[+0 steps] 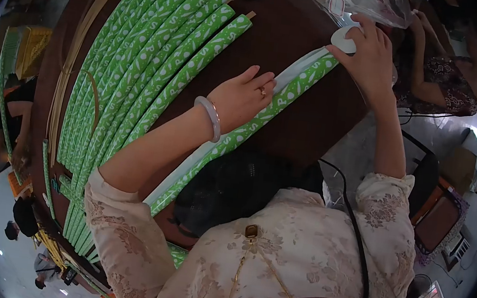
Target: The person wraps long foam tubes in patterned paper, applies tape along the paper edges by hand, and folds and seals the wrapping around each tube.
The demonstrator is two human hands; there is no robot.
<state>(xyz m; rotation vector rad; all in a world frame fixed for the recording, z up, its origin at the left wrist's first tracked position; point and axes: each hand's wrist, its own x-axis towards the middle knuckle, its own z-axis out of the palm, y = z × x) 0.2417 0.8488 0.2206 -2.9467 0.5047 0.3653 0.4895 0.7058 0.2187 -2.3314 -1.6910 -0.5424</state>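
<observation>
A long strip of green printed paper (pixel 302 77) with white lettering and a pale white edge runs diagonally across the dark table in front of me. My left hand (pixel 244 99) lies on its middle with fingers stretched out flat; a ring and a pale bangle are on it. At the strip's far upper end, my right hand (pixel 372 58) curls thumb and fingers around a round white disc (pixel 344 38). Whether this disc is a roll of tape I cannot tell. To the left lie several long rods wrapped in the same green paper (pixel 149 50), side by side.
Thin brown strips (pixel 77 66) lie along the left of the dark table (pixel 263 34). A clear plastic bag (pixel 372 5) is at the top right. A co-worker in a patterned top (pixel 446 84) sits beyond it. Another person (pixel 15 118) is at the left, and a black cable (pixel 354 221) hangs over my front.
</observation>
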